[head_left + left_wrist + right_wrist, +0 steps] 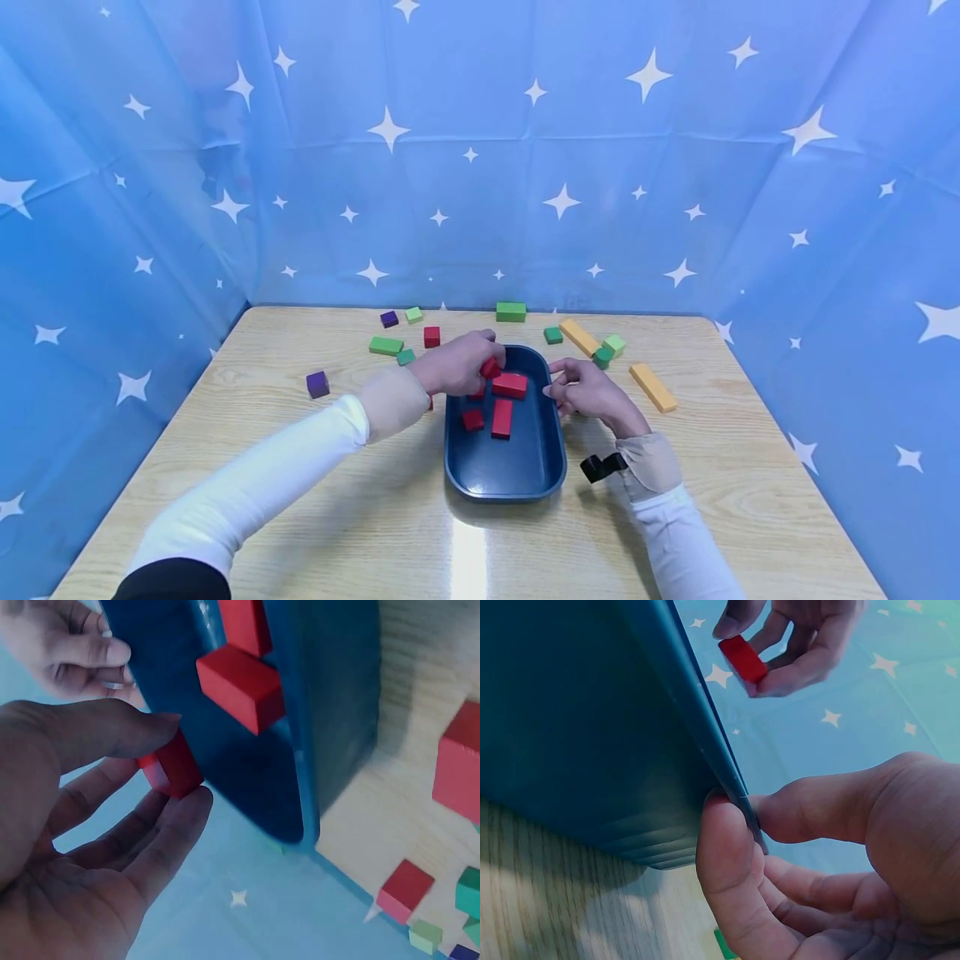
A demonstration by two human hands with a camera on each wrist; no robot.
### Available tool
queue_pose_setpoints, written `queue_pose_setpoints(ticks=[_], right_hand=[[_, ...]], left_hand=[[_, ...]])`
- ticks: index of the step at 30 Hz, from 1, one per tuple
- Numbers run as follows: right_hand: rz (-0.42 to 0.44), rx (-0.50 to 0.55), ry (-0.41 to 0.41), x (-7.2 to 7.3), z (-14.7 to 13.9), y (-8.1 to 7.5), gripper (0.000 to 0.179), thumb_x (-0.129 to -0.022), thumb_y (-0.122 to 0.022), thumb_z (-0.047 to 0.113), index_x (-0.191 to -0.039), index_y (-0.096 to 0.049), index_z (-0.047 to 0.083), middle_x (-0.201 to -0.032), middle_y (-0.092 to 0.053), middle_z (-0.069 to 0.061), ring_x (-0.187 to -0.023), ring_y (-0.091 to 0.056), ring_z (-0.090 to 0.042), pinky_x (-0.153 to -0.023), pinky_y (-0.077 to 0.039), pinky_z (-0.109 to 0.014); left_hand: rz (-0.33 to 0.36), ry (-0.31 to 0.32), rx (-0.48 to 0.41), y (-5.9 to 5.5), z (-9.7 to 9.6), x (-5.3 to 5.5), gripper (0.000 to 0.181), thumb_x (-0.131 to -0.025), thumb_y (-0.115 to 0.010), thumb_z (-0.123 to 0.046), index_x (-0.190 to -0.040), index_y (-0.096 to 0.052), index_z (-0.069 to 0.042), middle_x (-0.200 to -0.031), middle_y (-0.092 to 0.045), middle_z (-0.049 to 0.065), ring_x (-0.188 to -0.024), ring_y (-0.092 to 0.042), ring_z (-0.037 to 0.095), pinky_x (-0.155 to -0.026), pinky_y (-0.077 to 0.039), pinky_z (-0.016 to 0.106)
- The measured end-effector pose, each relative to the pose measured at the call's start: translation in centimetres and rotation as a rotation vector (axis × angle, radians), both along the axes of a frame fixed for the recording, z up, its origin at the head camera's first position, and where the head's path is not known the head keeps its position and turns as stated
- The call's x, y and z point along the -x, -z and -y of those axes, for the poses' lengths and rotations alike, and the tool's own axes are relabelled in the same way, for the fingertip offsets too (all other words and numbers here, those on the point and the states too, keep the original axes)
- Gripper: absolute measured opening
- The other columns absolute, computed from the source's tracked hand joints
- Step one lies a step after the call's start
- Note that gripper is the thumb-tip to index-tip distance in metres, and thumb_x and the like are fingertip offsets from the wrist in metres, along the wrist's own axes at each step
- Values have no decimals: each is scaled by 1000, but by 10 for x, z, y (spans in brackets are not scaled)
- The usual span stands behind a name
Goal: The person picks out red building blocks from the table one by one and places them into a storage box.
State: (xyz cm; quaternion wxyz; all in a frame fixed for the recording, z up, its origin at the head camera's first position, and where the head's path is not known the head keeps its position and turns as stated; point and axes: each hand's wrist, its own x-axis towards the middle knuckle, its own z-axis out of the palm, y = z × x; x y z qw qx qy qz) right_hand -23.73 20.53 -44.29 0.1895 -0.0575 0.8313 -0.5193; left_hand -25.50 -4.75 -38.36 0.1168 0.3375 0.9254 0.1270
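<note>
Over the far left part of a dark blue tray [543, 442], my left hand [459, 364] pinches a red block [174, 766] between thumb and fingers. In the right wrist view the same red block [743, 658] shows above the tray's rim. Inside the tray lie several red blocks, among them an upper one [510, 385], a long one [502, 419] and a small one [472, 420]. My right hand [588, 389] grips the tray's right rim; the right wrist view shows thumb and forefinger on either side of the wall.
Left of and behind the tray lie a purple block [317, 384], a red cube [432, 337] and a green block [386, 346]. A green block [511, 312] stands at the back edge. To the right are orange planks [653, 387] and a green cylinder [602, 358]. A starred blue curtain [480, 167] surrounds the table.
</note>
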Motion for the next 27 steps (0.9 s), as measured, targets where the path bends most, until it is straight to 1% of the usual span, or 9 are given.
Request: queue_pose_setpoints(ticks=[3,6,10,12,16,19,23,27], right_hand=[[-2,-1,3,0,-1,1,44,-97,-58,4,-139,-49,-6,-92,-63,-10,-72,-65,-21,-74,-63,-44],[-7,4,-3,1,-2,2,44,-97,-58,4,-138,-49,-7,-92,-63,-11,-72,-66,-20,-74,-63,-44],[-2,10,3,2,-4,3,43,-96,-54,1,-138,-50,-6,-92,-63,-11,-71,-65,-20,-74,-63,-43],[3,5,9,1,-4,3,43,-96,-53,1,-138,-50,-5,-93,-63,-11,-71,-65,-20,-74,-63,-44],[5,-4,11,1,-3,4,42,-96,-54,2,-138,-50,-5,-94,-64,-12,-70,-65,-18,-74,-63,-44],[6,-4,2,1,-2,4,45,-94,-52,-1,-139,-50,-6,-95,-64,-13,-70,-65,-17,-74,-63,-43],[1,0,-10,1,-2,2,47,-93,-50,-3,-140,-49,-7,-95,-63,-12,-70,-64,-17,-73,-62,-42],[-4,7,-13,1,-2,0,48,-93,-50,-2,-141,-48,-8,-95,-63,-13,-71,-65,-17,-73,-62,-42]], left_hand=[[-12,42,32,4,-8,-3,37,-86,-74,0,-121,-71,-12,-113,-59,5,-94,-60,16,-77,-59,24],[-34,98,67,9,-16,-6,35,-87,-75,-3,-121,-71,-13,-109,-58,3,-90,-60,14,-76,-56,22],[-22,150,93,16,-27,-11,34,-88,-77,-5,-120,-72,-15,-105,-56,0,-89,-57,12,-74,-55,19],[-14,174,107,19,-32,-13,35,-87,-78,-4,-119,-72,-16,-105,-56,-1,-91,-56,11,-75,-55,19],[-4,212,135,23,-41,-14,34,-86,-80,-6,-117,-73,-18,-109,-60,0,-93,-58,11,-82,-57,22],[10,225,150,26,-47,-15,33,-87,-81,-9,-117,-74,-19,-112,-61,0,-95,-59,11,-86,-59,25],[4,260,167,32,-52,-16,33,-87,-81,-10,-117,-75,-21,-115,-63,0,-101,-59,13,-92,-59,30],[16,289,170,38,-55,-17,32,-89,-80,-11,-117,-75,-23,-123,-64,0,-109,-59,14,-98,-57,32]])
